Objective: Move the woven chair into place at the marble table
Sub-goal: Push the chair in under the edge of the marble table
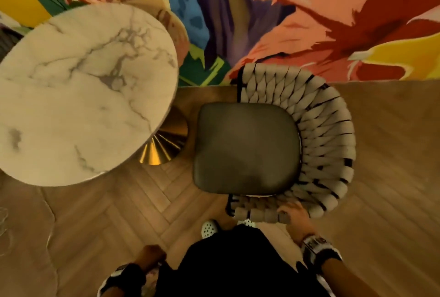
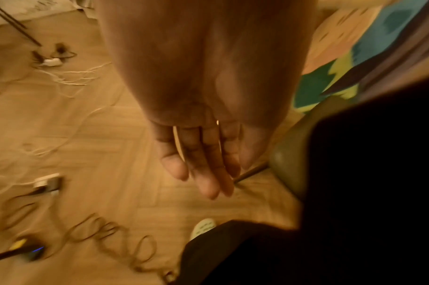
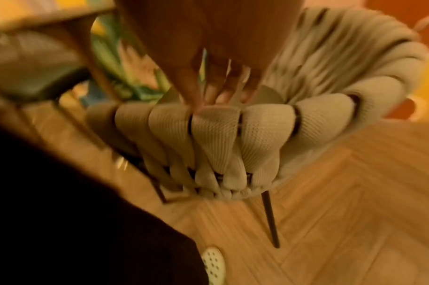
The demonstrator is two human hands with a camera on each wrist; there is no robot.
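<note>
The woven chair [image 1: 328,130] has thick beige bands round its back and a dark seat cushion [image 1: 247,149]. It stands on the wooden floor just right of the round marble table [image 1: 78,96], seat facing the table, a small gap between them. My right hand [image 1: 291,212] is on the near rim of the chair back. In the right wrist view its fingers [image 3: 208,86] reach fairly straight down, their tips touching the top of a woven band [image 3: 257,131]; the picture is blurred. My left hand [image 1: 151,256] hangs by my hip holding nothing, fingers [image 2: 203,164] loosely extended.
The table's gold base [image 1: 164,144] shows under its edge near the seat front. A colourful painted wall [image 1: 309,22] stands right behind the chair and table. Cables and chargers [image 2: 50,183] lie on the floor to my left. A second dark seat [image 3: 30,67] sits under the table.
</note>
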